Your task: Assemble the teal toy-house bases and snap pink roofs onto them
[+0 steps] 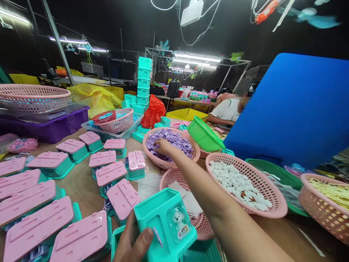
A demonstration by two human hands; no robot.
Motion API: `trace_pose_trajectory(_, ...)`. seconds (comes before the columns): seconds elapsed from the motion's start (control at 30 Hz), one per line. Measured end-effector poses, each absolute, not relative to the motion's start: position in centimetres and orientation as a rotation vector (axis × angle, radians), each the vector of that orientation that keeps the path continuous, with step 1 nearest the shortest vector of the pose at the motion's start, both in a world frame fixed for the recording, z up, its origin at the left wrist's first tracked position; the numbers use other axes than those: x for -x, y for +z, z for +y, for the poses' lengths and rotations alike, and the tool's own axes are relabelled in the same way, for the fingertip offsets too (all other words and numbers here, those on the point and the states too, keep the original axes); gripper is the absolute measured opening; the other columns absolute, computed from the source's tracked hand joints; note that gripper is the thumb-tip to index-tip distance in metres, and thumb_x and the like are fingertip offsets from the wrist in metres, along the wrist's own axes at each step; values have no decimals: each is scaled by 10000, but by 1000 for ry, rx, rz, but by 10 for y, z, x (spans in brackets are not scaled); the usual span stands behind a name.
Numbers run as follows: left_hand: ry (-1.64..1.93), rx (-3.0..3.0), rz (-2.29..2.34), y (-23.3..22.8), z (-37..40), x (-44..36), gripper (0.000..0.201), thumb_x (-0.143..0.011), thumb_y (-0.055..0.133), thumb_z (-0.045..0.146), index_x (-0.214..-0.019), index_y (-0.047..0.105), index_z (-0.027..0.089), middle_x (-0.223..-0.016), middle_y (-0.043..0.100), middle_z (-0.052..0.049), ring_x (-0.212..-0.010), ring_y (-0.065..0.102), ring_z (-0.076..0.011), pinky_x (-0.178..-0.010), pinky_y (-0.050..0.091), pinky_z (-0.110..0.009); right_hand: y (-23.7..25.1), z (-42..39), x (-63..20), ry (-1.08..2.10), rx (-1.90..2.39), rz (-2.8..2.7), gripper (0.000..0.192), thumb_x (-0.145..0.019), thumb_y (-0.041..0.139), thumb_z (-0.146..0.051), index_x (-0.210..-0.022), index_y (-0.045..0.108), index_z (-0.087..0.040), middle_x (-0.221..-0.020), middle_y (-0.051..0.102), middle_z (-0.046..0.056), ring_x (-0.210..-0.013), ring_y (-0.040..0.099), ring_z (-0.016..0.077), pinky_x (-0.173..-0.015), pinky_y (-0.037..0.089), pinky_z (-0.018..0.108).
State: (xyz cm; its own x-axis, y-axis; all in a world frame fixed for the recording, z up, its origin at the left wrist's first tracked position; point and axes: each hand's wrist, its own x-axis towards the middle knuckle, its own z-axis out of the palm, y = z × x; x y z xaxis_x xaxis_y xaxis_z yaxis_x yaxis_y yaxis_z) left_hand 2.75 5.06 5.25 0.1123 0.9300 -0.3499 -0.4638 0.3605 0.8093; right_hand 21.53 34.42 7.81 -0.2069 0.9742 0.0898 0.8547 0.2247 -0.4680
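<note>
Pink basket (152,157), purple pieces (174,140), right hand (163,146) inside

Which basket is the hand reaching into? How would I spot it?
Start at the big blue board. Left of it sits a tilted green basket, then a round pink basket where the right hand rests. It alone holds purple pieces; its neighbour holds white ones.
</note>
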Motion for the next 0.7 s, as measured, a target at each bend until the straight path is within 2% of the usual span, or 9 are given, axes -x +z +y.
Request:
trace_pose_trajectory(0.1,1177,-522,965,56,51,-22,907,-621,847,621,-1428,573,309,-1329,722,-94,-1378,532,-432,-1126,476,-543,83,342,-203,555,1619,-2059,284,-986,639,-365,-1200,653,-179,-1245,663,82,-1070,667,220,-924,578,434)
trace_pose_trajectory(0.23,1230,-363,948,65,51,-8,792,-727,775,617,-1413,594,266,-1220,776,-80,-1278,632,-403,-1088,527,-513,112,305,-225,713,1473,-1925,261,-987,614,-363,-1078,690,-130,-1010,733,67,-939,707,202,-859,589,378)
trace_pose_trajectory(0.33,1260,-396,890,77,46,-2,689,-805,724,587,-1399,615,258,-1212,780,-61,-1286,631,-377,-1114,511,-490,139,230,-251,808,1387,-1838,258,-941,649,-396,-1043,709,-166,-949,738,43,-908,705,188,-853,577,355)
trace_pose_trajectory(0.47,1267,-594,839,90,20,-4,690,-798,706,635,-1382,628,276,-1244,767,-38,-1342,579,-386,-1110,512,-511,152,71,-276,817,1318,-1692,211,-802,795,-434,-883,770,-242,-902,705,34,-943,645,228,-936,521,409)
trace_pose_trajectory(0.53,1184,-598,857,87,-3,-5,730,-756,704,689,-1364,641,290,-1240,766,-31,-1361,552,-414,-1101,510,-552,142,-11,-280,849,1412,-1617,145,-819,784,-417,-847,779,-275,-871,693,39,-915,630,242,-930,521,425)
trace_pose_trajectory(0.6,976,-528,847,79,-31,-4,756,-684,746,709,-1314,680,296,-1181,787,-40,-1343,560,-447,-1079,515,-587,119,-81,-278,938,1483,-1639,97,-879,723,-372,-904,790,-306,-893,709,45,-891,645,250,-878,548,415)
trace_pose_trajectory(0.7,549,-445,779,62,-70,-4,777,-607,851,636,-1275,706,266,-1088,809,-90,-1248,626,-483,-1021,541,-608,65,-148,-268,948,1619,-1860,188,-955,608,-284,-1003,787,-317,-1003,729,55,-915,676,247,-815,577,373)
